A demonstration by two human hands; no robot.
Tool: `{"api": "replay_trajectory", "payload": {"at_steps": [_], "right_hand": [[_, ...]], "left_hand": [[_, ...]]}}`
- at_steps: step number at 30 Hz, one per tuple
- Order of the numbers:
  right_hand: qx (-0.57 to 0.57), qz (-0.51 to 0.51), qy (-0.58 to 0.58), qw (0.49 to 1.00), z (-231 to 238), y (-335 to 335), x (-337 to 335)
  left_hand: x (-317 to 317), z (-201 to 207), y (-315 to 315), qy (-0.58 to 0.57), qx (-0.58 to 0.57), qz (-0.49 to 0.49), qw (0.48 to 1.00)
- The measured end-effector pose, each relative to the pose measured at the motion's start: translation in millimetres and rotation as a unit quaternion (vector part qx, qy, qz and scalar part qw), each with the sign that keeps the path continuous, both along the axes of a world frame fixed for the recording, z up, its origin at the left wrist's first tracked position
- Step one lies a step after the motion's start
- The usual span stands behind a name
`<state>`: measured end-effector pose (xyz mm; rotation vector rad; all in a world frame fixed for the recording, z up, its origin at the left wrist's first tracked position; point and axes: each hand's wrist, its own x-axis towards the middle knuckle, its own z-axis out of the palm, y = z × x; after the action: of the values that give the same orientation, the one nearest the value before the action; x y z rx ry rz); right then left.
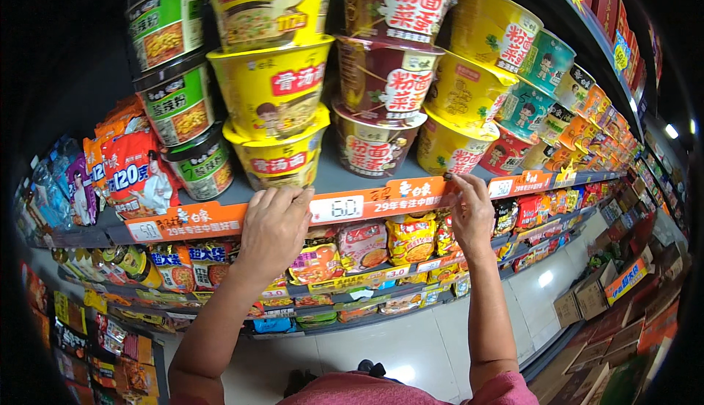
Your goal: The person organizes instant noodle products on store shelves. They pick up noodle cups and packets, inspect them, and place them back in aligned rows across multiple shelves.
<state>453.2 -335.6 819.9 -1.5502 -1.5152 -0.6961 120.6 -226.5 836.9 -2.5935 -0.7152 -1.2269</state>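
Observation:
My left hand (pixel 275 225) rests with bent fingers over the orange-trimmed shelf edge (pixel 411 194). Its fingertips meet the foot of the lowest yellow instant noodle tub (pixel 282 159) in a stack of three. Farther right, my right hand (pixel 471 211) has its fingers closed over the same edge, under a lighter yellow noodle tub (pixel 453 145). A small dark spot shows at its fingertips; I cannot make out what it is. Between the two hands stands a stack of maroon noodle tubs (pixel 374 145).
Green-and-black noodle tubs (pixel 196 163) and orange noodle bags (pixel 136 167) fill the left of the shelf. Teal tubs (pixel 524 112) continue rightward. Bagged noodles (pixel 363 246) line the shelf below. Open cardboard boxes (pixel 587 299) stand across the tiled floor (pixel 433 332).

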Motion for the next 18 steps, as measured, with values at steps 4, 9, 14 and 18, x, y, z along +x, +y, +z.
{"api": "replay_trajectory", "payload": {"at_steps": [4, 9, 14, 18], "right_hand": [[-0.038, 0.05, -0.02, 0.998, 4.3, 10.2, 9.8], [0.029, 0.118, -0.02, 0.992, 10.3, 21.6, 8.4], [0.019, 0.164, 0.006, 0.986, 14.1, 25.9, 19.4], [0.04, 0.177, 0.0, 0.983, 23.1, 30.8, 12.5]], "left_hand": [[19.3, -4.1, -3.2, -0.027, 0.019, 0.056, 0.998], [27.8, -10.6, -13.4, -0.078, -0.001, 0.084, 0.993], [29.0, -9.1, -11.4, -0.06, 0.01, 0.113, 0.992], [27.4, -5.1, -6.3, -0.092, -0.004, 0.136, 0.987]]}}
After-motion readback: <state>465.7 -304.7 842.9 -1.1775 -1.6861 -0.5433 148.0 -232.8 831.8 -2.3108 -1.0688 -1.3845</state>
